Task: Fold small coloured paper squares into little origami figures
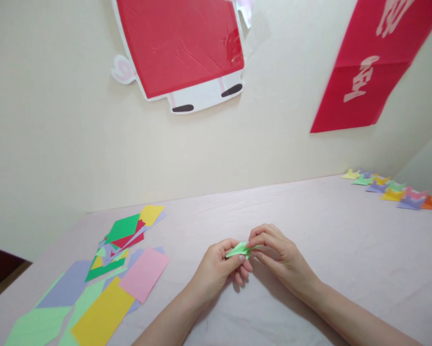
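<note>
Pinching pointed, folded light-green paper (238,249): left hand (217,264) and right hand (284,256), fingers (261,239) clamped on it, over wrinkled cloth (352,254).

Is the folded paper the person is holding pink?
No, the folded paper held by the left hand and right hand is light green, while a pink sheet lies off to the left.
</note>
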Available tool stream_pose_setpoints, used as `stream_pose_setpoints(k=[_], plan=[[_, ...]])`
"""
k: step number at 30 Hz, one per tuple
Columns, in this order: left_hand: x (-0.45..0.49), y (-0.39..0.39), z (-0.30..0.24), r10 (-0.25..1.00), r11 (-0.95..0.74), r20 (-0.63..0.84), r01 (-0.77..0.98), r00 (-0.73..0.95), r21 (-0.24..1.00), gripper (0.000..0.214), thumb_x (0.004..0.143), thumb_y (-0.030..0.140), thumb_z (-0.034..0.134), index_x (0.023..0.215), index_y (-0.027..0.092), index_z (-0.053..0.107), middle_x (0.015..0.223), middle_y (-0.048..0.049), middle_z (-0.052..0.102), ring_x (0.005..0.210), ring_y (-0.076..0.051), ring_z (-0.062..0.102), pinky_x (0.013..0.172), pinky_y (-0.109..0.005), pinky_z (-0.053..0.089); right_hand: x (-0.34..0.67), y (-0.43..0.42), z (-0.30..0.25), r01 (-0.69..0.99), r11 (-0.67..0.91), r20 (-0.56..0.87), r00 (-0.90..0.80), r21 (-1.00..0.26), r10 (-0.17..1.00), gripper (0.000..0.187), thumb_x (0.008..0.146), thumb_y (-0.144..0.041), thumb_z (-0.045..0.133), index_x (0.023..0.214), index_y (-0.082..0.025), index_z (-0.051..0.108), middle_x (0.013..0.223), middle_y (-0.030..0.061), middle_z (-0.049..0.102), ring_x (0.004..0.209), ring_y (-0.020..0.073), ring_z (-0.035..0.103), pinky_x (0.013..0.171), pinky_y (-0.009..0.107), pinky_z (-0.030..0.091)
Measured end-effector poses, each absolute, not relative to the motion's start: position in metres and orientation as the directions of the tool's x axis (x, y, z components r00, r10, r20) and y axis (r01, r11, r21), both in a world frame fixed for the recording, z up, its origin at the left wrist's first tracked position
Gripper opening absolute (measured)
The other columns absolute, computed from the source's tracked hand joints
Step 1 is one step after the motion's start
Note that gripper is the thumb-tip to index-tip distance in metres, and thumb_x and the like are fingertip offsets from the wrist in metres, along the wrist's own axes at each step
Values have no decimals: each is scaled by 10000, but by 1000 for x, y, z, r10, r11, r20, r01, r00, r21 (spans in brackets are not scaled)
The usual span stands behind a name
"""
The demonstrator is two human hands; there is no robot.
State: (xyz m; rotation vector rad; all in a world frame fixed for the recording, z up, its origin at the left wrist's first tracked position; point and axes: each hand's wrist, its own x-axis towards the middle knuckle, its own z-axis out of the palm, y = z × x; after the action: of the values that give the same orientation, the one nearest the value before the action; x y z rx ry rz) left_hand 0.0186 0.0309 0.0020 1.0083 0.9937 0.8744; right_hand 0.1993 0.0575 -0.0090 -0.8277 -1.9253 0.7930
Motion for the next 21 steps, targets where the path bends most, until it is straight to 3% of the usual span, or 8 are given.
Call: stream_pose_setpoints(k=[6,11,15,18,21], plan=[[20,26,-4,941,212,-168,-125,295,969,397,795,336,653,1090,199,425,680,18,644,525,-119,580,464,-197,424,199,57,-8,223,578,458,-421,-785,783,170,844,-98,558,835,-240,651,859,30,622,883,205,559,808,333,435],[21,16,-4,971,37,-59,96,231,995,156,921,348,525,948,227,429,703,27,607,580,-121,558,520,-214,418,199,56,-5,238,513,395,-408,-825,823,110,876,-158,578,826,-227,647,816,23,637,828,195,565,761,318,439],[18,18,2,981,-176,137,323,138,930,86,893,261,583,839,205,547,866,-13,592,788,-152,568,676,-248,431,199,55,-4,210,533,418,-417,-819,807,100,898,-201,585,837,-227,660,812,23,646,832,191,571,761,313,443],[15,20,3,965,-261,237,362,111,895,99,877,221,597,782,203,620,1030,-45,582,965,-188,557,788,-274,426,198,56,-5,218,530,411,-422,-819,808,94,913,-263,593,863,-230,666,823,32,654,838,198,571,760,320,447],[14,21,2,967,-251,245,359,65,899,110,859,215,622,751,209,640,1027,-39,577,950,-188,547,778,-278,415,198,57,-7,256,518,387,-423,-816,819,136,920,-312,596,841,-230,668,811,36,653,828,203,568,757,328,444]])
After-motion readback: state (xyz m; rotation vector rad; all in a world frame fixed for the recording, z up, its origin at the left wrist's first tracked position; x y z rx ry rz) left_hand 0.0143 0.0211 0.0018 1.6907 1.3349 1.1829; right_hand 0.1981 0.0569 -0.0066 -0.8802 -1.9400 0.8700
